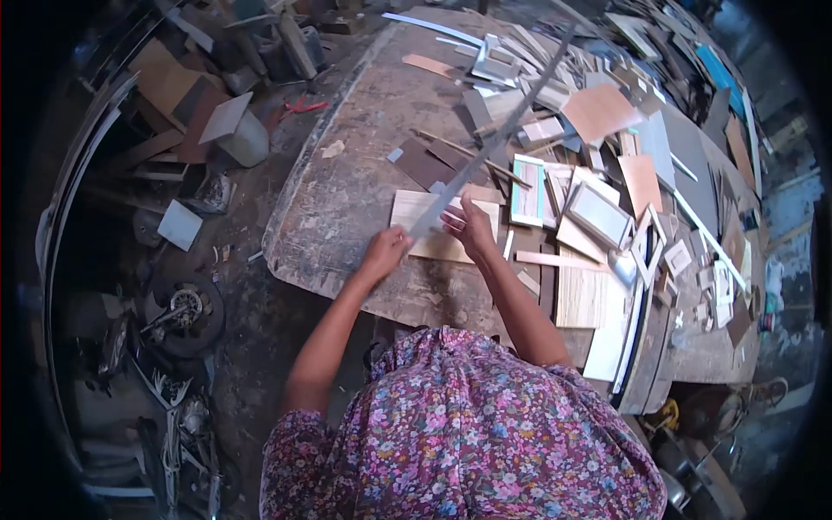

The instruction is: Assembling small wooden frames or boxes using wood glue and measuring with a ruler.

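My left hand (386,253) is closed around the near end of a long thin grey strip (496,140), blurred along its length. From there the strip slants up and away to the right over the table. My right hand (471,227) is just right of the strip, fingers apart and pointing toward it; whether the fingertips touch it I cannot tell. Beneath both hands lies a pale wood-grained board (444,247) on the worn wooden table (334,199). Dark brown flat pieces (422,165) lie just beyond that board.
Wood offcuts and small frames (598,213) crowd the table's right side. An orange-brown sheet (600,113) lies among them. A striped wood panel (581,296) is by my right forearm. On the floor to the left are a red tool (305,107), a white square (180,224) and a wheel (185,305).
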Demonstrator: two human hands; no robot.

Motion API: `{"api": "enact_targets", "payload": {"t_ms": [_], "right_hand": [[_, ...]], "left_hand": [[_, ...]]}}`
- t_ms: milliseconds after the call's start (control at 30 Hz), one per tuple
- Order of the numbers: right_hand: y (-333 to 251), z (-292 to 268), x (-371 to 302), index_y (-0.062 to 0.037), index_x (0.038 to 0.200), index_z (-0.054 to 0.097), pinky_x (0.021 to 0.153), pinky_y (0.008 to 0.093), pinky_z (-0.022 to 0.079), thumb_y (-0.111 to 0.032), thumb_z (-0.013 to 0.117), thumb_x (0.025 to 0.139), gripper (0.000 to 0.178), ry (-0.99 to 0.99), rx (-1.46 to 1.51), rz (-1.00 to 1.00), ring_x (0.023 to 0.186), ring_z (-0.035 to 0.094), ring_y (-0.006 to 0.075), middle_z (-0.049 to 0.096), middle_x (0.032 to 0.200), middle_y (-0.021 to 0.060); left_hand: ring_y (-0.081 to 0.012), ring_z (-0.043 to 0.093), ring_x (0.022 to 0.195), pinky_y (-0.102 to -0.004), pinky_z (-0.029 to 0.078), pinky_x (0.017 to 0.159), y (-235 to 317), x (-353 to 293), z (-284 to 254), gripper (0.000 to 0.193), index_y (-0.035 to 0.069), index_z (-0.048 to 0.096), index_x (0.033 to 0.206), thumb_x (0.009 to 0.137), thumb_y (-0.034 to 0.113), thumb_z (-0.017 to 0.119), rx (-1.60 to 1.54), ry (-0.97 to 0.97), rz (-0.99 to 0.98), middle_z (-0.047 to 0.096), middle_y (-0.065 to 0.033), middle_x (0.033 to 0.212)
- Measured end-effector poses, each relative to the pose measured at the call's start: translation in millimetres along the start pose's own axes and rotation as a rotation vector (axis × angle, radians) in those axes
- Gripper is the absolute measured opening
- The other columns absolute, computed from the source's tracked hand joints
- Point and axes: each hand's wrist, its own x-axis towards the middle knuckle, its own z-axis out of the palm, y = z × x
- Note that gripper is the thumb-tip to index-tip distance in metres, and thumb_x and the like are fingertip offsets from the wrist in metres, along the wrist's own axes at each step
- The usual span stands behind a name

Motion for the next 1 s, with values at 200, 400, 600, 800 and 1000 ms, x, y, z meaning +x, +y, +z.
{"api": "enact_targets", "payload": {"t_ms": [200,400,600,800,1000], "right_hand": [[19.4,9.2,16.7,-0.0044,0.085,0.055,0.052,0.0295,0.049,-0.014,0.060,0.079,0.012,0.001,-0.197,0.053,0.064,0.055,0.0193,0.056,0.077,0.0051],[73.0,36.9,-17.6,-0.0053,0.069,0.050,0.048,0.0254,0.048,-0.012,0.061,0.079,0.016,-0.121,-0.175,0.164,0.052,0.053,0.0144,0.055,0.065,0.0045],[116.2,29.7,-24.1,-0.0051,0.068,0.059,0.042,0.0225,0.037,-0.016,0.061,0.079,0.016,-0.192,-0.337,0.065,0.045,0.047,0.0100,0.054,0.057,0.0012],[53.2,19.8,-12.7,-0.0106,0.071,0.049,0.043,0.0234,0.036,-0.031,0.058,0.082,0.025,-0.116,-0.270,0.006,0.044,0.040,0.0080,0.044,0.054,-0.0034],[17.3,22.3,-5.5,-0.0040,0.089,0.051,0.062,0.0304,0.048,-0.028,0.050,0.087,0.024,0.058,-0.142,0.053,0.072,0.054,0.0179,0.053,0.083,0.0061]], "left_hand": [[-0.0133,0.053,0.058,-0.0296,0.042,0.054,-41.3,-76.2,-12.3,0.017,0.000,0.053,0.077,0.079,0.017,0.058,-0.039,-0.054,-0.096,0.054,-0.0062,0.061],[-0.0202,0.056,0.091,-0.0331,0.044,0.078,-45.7,-79.9,-16.6,0.055,-0.002,0.040,0.116,0.079,0.033,0.062,0.011,0.035,-0.199,0.057,-0.0154,0.099],[-0.0116,0.054,0.054,-0.0264,0.045,0.050,-17.1,-57.3,-1.8,0.042,-0.001,0.048,0.111,0.082,0.027,0.058,-0.121,0.092,-0.197,0.057,-0.0055,0.065],[-0.0127,0.053,0.048,-0.0287,0.042,0.046,-18.5,-88.8,-7.3,0.034,0.000,0.056,0.101,0.081,0.028,0.059,0.011,0.099,-0.179,0.057,-0.0090,0.062],[-0.0117,0.054,0.051,-0.0285,0.043,0.051,-13.2,-119.1,-48.4,0.033,-0.002,0.057,0.097,0.081,0.027,0.059,0.071,-0.026,-0.316,0.057,-0.0076,0.062]]}}
